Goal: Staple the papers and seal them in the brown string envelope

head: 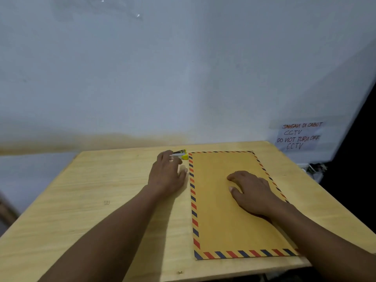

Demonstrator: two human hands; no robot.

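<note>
A brown envelope [225, 216] with a red and blue striped border lies flat on the right half of the wooden table [97, 200]. My right hand [252, 192] rests palm down on its upper part, fingers spread. My left hand [167, 174] lies on the table just left of the envelope's far corner, its fingertips touching a small yellow stapler [181, 155] that sits at the table's back. The hand hides part of the stapler. No loose papers are visible.
A white wall rises right behind the table. A handwritten paper notice [299, 136] is taped to the wall at the right. Dark equipment [317, 167] sits beyond the table's right edge. The table's front edge runs close below the envelope.
</note>
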